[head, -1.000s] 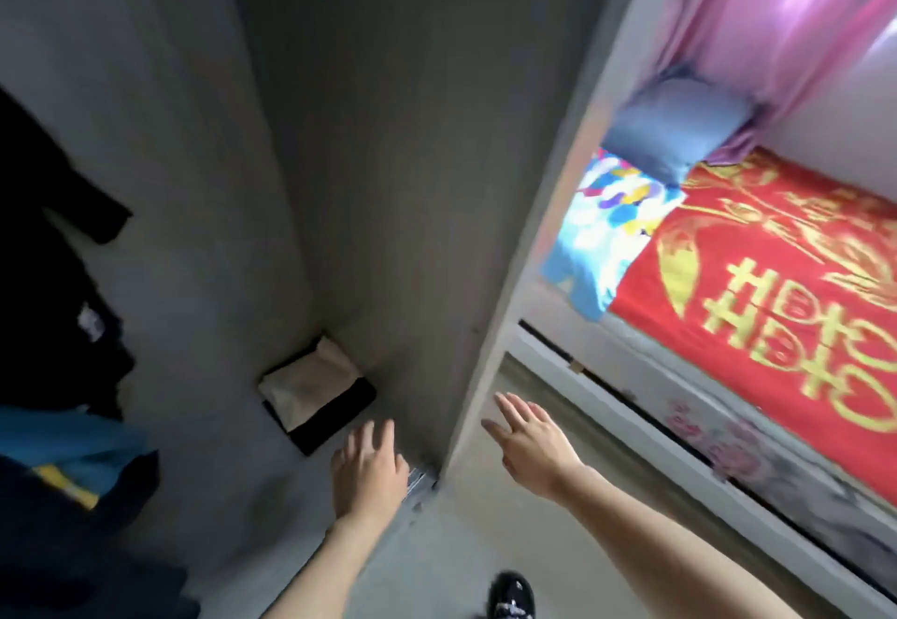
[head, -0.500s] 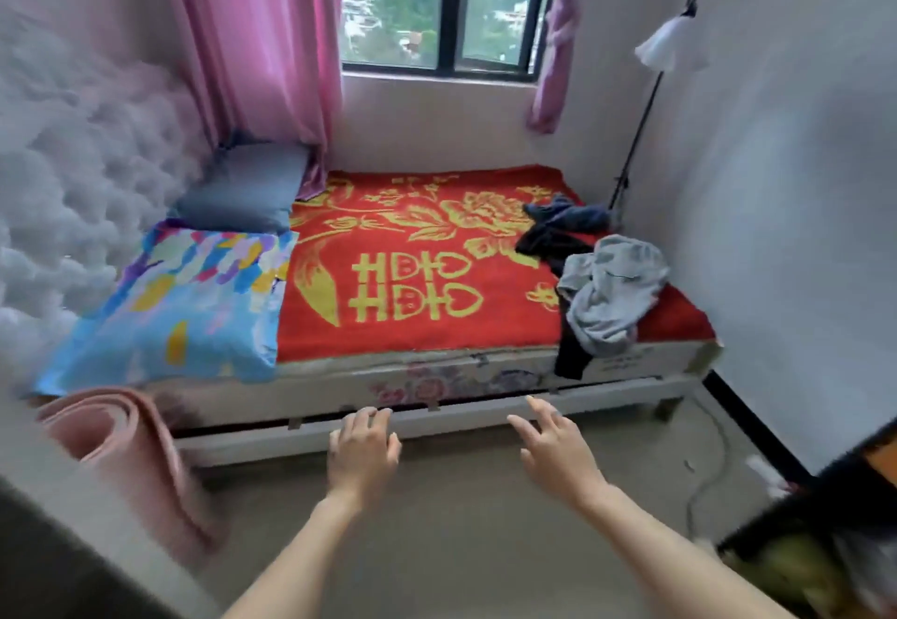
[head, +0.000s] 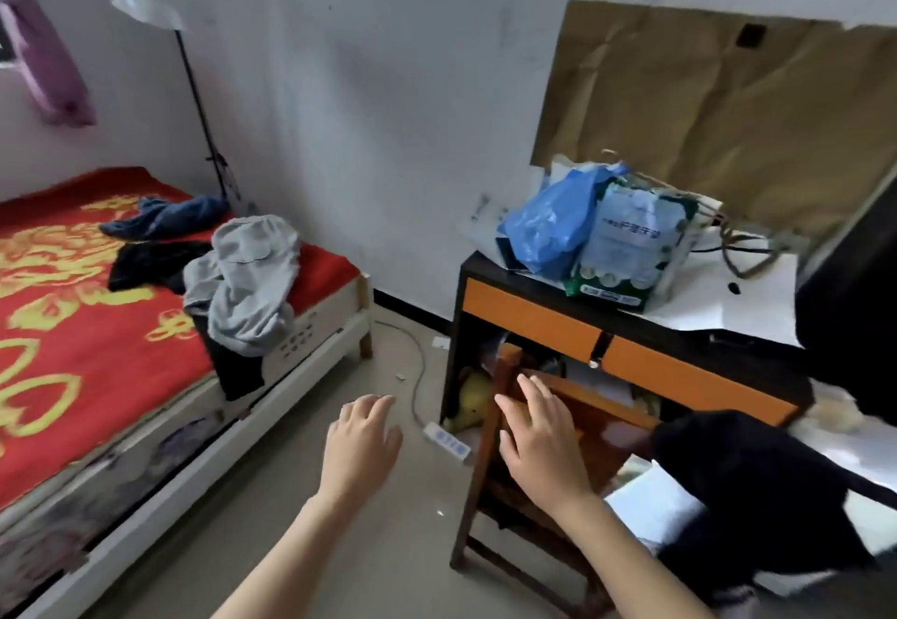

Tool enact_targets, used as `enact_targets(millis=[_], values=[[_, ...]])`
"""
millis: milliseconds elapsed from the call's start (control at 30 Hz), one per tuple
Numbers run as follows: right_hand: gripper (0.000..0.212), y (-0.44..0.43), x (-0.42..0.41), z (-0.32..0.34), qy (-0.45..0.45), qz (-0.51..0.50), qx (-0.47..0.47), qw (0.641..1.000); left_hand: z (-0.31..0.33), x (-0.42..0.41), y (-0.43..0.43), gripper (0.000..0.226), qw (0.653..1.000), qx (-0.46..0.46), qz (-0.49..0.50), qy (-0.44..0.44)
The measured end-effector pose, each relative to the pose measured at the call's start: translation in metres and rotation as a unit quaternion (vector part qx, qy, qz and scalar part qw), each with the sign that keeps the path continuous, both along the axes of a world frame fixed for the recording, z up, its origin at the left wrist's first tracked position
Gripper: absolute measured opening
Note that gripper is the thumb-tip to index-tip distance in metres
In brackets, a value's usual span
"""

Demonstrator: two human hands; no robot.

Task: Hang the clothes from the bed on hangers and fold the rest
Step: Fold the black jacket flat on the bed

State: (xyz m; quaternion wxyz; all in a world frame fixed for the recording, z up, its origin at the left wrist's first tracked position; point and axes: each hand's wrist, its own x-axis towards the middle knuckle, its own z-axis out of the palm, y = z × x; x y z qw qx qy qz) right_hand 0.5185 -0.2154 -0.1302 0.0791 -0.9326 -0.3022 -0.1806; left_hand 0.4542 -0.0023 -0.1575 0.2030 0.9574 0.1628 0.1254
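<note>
Bed (head: 73,327): three garments (head: 247,278); left hand (head: 361,448), right hand (head: 539,443) empty.

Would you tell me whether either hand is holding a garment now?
No, the left hand and right hand are open and empty; the grey garment lies on the bed.

On my feed I saw the left hand (head: 361,443) and the right hand (head: 541,443) hovering palms down, fingers relaxed, holding nothing. A grey garment (head: 252,274), a black garment (head: 145,261) and a blue garment (head: 170,218) lay heaped on the bed (head: 97,351). A wooden chair (head: 505,376) stood at the desk (head: 534,312).
</note>
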Motion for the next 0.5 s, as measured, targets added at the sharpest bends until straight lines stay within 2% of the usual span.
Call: enact_targets(millis=[100, 233, 300, 400, 500], values=[[0.046, -0.061, -0.001, 0.007, -0.040, -0.095, 0.020, 0.994, 0.013, 0.048, -0.060, 0.039, 0.992, 0.034, -0.124, -0.018], [0.044, -0.128, -0.009, 0.017, -0.058, -0.238, 0.031, 0.969, 0.023, 0.085, -0.129, 0.035, 0.951, 0.123, -0.263, -0.106], [0.047, -0.156, -0.014, 0.020, -0.046, -0.309, 0.035, 0.949, 0.022, 0.100, -0.156, 0.035, 0.940, 0.122, -0.309, -0.074], [0.056, -0.185, -0.014, 0.018, -0.006, -0.383, 0.049, 0.922, 0.006, 0.122, -0.175, 0.052, 0.929, 0.141, -0.341, 0.011], [0.065, -0.197, -0.008, 0.012, 0.093, -0.418, 0.020, 0.903, -0.010, 0.133, -0.174, 0.060, 0.917, 0.171, -0.353, 0.071]])
